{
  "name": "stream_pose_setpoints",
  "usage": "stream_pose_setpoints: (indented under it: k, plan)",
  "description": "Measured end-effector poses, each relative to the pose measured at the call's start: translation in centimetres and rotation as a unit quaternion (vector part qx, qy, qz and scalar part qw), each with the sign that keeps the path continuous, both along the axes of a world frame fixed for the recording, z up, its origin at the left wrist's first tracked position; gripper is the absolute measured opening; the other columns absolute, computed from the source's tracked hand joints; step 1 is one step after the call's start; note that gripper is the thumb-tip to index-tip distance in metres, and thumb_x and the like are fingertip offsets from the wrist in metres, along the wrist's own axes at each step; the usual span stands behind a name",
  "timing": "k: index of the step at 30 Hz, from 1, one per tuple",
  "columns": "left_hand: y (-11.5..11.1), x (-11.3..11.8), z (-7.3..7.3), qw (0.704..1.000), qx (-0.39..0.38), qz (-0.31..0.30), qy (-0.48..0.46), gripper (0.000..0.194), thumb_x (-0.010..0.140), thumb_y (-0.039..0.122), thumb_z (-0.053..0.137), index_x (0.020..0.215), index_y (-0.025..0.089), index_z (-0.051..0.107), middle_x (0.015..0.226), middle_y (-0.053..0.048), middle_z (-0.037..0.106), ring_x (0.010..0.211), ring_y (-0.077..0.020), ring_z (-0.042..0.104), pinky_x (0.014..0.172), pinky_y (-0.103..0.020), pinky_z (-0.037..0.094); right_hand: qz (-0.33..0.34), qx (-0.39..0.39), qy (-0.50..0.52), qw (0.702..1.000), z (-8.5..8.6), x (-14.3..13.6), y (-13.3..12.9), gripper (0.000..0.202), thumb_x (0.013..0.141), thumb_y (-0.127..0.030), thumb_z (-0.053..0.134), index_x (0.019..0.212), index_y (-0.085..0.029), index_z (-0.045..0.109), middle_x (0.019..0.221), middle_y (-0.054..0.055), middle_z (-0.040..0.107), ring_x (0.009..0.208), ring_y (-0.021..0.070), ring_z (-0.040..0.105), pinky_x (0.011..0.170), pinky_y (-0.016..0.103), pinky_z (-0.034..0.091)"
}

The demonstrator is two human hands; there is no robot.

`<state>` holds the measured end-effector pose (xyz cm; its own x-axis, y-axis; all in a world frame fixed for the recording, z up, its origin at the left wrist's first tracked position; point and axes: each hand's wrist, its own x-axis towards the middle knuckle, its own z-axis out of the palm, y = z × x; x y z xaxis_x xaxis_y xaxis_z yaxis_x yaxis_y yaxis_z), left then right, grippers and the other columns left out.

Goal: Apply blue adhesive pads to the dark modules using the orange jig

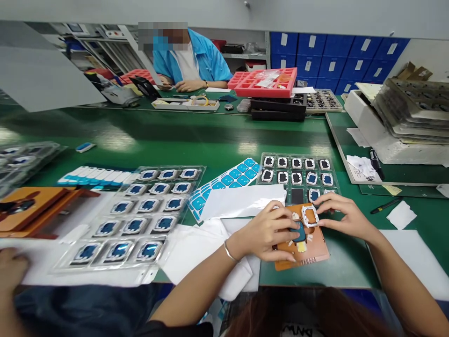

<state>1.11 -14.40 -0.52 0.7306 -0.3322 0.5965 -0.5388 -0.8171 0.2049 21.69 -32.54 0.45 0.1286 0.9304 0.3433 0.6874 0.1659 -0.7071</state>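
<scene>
Your left forearm (199,281) extends over the green surface (315,278), your left hand (271,231) spread above a teal piece (299,232) on the orange fixture (317,249); whether it grips that, I cannot tell. Your right hand (338,215) pinches a white square frame (310,225) at the fixture's far edge.

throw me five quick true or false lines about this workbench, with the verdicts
1. The right hand is at a white frame. True.
2. The wristband is on the right wrist. False: the wristband is on the left wrist.
3. The left hand is over the orange board. True.
4. The pink tray lies underneath the black trays. False: the pink tray sits on top of the black trays.
5. The bins at the back are yellow. False: the bins are blue.
</scene>
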Motion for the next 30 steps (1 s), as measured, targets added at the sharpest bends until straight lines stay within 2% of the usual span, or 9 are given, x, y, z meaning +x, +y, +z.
stream_pose_setpoints:
  k: [2, 4, 7, 9, 12, 14, 20, 30]
  plan:
    - [0.1, 0.0, 0.0, 1.000, -0.002, 0.000, -0.003, 0.036, 0.093, 0.051, 0.054, 0.098, 0.018, 0.067, 0.097, -0.006, 0.074, 0.095, -0.0237, 0.058, 0.087, -0.042, 0.040, 0.016, 0.001, -0.023, 1.000, 0.0, 0.3, 0.0, 0.021, 0.087, -0.043, 0.069, 0.094, -0.023, 0.069, 0.118, 0.010, 0.069, 0.106, 0.0243, 0.066, 0.087, 0.041, 0.054]
    - [0.2, -0.1, 0.0, 1.000, -0.006, -0.001, 0.000, 0.034, 0.093, 0.050, 0.055, 0.097, 0.018, 0.068, 0.093, -0.005, 0.074, 0.094, -0.0234, 0.058, 0.087, -0.041, 0.041, 0.027, 0.000, -0.040, 0.999, -0.1, 0.4, 0.0, 0.022, 0.086, -0.044, 0.070, 0.096, -0.024, 0.069, 0.123, 0.010, 0.068, 0.111, 0.0261, 0.065, 0.093, 0.046, 0.052]
    - [0.1, -0.1, 0.1, 1.000, -0.017, 0.021, -0.011, 0.028, 0.092, 0.046, 0.058, 0.095, 0.020, 0.067, 0.090, -0.003, 0.074, 0.092, -0.0222, 0.058, 0.086, -0.040, 0.040, 0.035, 0.016, -0.068, 0.997, -0.2, 0.3, 0.0, 0.022, 0.086, -0.042, 0.070, 0.097, -0.023, 0.067, 0.119, 0.009, 0.070, 0.101, 0.0245, 0.067, 0.089, 0.047, 0.052]
    - [0.0, -0.1, 0.1, 0.997, -0.030, 0.065, -0.042, 0.024, 0.090, 0.043, 0.063, 0.095, 0.021, 0.066, 0.089, -0.002, 0.075, 0.090, -0.0221, 0.057, 0.085, -0.041, 0.039, 0.034, 0.044, -0.090, 0.994, -0.3, 0.0, 0.1, 0.019, 0.087, -0.039, 0.071, 0.096, -0.023, 0.067, 0.115, 0.009, 0.072, 0.093, 0.0226, 0.066, 0.083, 0.044, 0.053]
    - [0.0, -0.2, 0.2, 0.986, -0.049, 0.140, -0.076, 0.036, 0.081, 0.050, 0.072, 0.101, 0.020, 0.065, 0.090, -0.003, 0.075, 0.091, -0.0240, 0.055, 0.084, -0.042, 0.038, 0.043, 0.088, -0.120, 0.988, -0.3, -0.8, 0.1, 0.018, 0.086, -0.035, 0.072, 0.099, -0.023, 0.067, 0.115, 0.008, 0.072, 0.090, 0.0218, 0.062, 0.078, 0.042, 0.053]
    - [0.0, -0.2, 0.2, 0.982, -0.054, 0.166, -0.073, 0.048, 0.075, 0.057, 0.075, 0.104, 0.020, 0.065, 0.092, -0.004, 0.075, 0.093, -0.0254, 0.054, 0.084, -0.043, 0.037, 0.059, 0.106, -0.134, 0.984, -0.3, -1.6, 0.2, 0.018, 0.087, -0.033, 0.071, 0.101, -0.023, 0.068, 0.117, 0.007, 0.071, 0.092, 0.0220, 0.059, 0.078, 0.042, 0.052]
    - [-0.3, -0.2, 0.5, 0.983, -0.070, 0.163, -0.036, 0.066, 0.063, 0.066, 0.079, 0.106, 0.019, 0.064, 0.096, -0.005, 0.075, 0.096, -0.0269, 0.054, 0.086, -0.043, 0.035, 0.063, 0.129, -0.162, 0.976, -0.8, -3.3, 0.6, 0.013, 0.089, -0.032, 0.067, 0.096, -0.021, 0.067, 0.116, 0.006, 0.073, 0.095, 0.0237, 0.056, 0.078, 0.042, 0.049]
    - [-0.7, -0.4, 0.7, 0.981, -0.027, 0.189, -0.024, 0.058, 0.070, 0.066, 0.073, 0.107, 0.022, 0.064, 0.096, -0.005, 0.074, 0.096, -0.0273, 0.054, 0.085, -0.044, 0.031, 0.060, 0.107, -0.178, 0.976, -1.2, -3.2, 0.6, 0.016, 0.088, -0.035, 0.067, 0.097, -0.022, 0.069, 0.117, 0.007, 0.072, 0.099, 0.0242, 0.056, 0.082, 0.042, 0.048]
